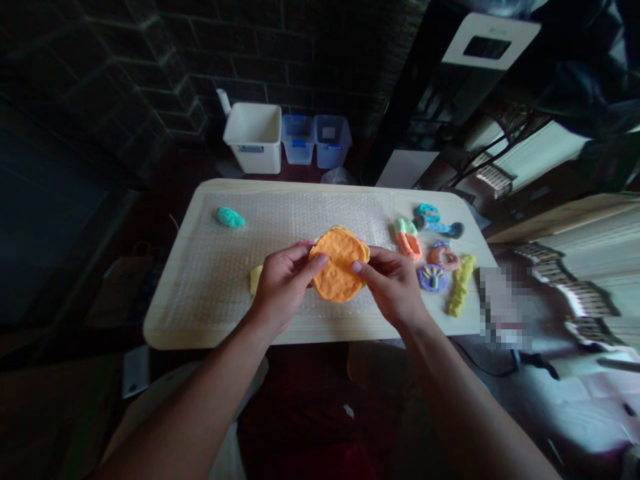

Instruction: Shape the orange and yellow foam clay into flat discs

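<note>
Between both hands, above the table, is a round orange clay disc (340,272) with its flat, slightly dented face toward me. Yellow and pink edges peek out behind its rim; what lies behind is mostly hidden. My left hand (286,280) grips its left side, thumb on the front and fingers behind. Likewise, my right hand (396,283) pinches the right side with its thumb on the face. A pale yellow piece (255,277) shows partly from behind my left hand. Farther left lies a teal-green clay lump (231,217).
Bubble wrap (300,212) covers much of the wooden table (163,330). Several clay pieces lie at right, including an orange-and-green one (409,241), a purple disc (433,278) and a yellow stick (461,285). Beyond the table stand a white bin (257,150) and two blue-tinted tubs.
</note>
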### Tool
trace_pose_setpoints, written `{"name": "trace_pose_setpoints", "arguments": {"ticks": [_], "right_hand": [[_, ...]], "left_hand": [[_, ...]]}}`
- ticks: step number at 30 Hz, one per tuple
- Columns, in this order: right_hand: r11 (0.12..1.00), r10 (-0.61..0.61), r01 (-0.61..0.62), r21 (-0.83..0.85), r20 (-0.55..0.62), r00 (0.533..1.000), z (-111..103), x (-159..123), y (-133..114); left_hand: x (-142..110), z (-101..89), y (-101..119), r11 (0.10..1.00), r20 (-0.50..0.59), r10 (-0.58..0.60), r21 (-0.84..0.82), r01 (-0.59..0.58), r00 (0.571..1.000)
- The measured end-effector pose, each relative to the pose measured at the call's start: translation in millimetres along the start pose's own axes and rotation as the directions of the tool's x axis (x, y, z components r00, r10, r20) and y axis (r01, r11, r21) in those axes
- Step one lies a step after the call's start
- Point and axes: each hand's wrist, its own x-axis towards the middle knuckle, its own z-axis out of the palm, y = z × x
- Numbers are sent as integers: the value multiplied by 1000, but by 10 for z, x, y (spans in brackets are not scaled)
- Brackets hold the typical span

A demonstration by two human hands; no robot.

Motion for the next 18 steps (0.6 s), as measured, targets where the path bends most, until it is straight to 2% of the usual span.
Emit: {"name": "trace_pose_setpoints", "arguments": {"ticks": [5,9,13,18], "right_hand": [[999,21,-21,-28,-10,1000,8,-1,-10],[1000,-8,6,-19,-102,995,-1,-3,3],[995,-31,17,-99,-151,988,-22,0,37],[993,-45,34,-109,-94,995,22,3,-14]], "left_hand": [[9,-11,-14,999,-3,5,-39,-5,1000],[12,-21,-20,999,-3,24,-42,-24,1000],[12,-18,-16,999,-6,17,-30,-17,1000],[20,-20,-35,997,35,44,66,-46,998]]}}
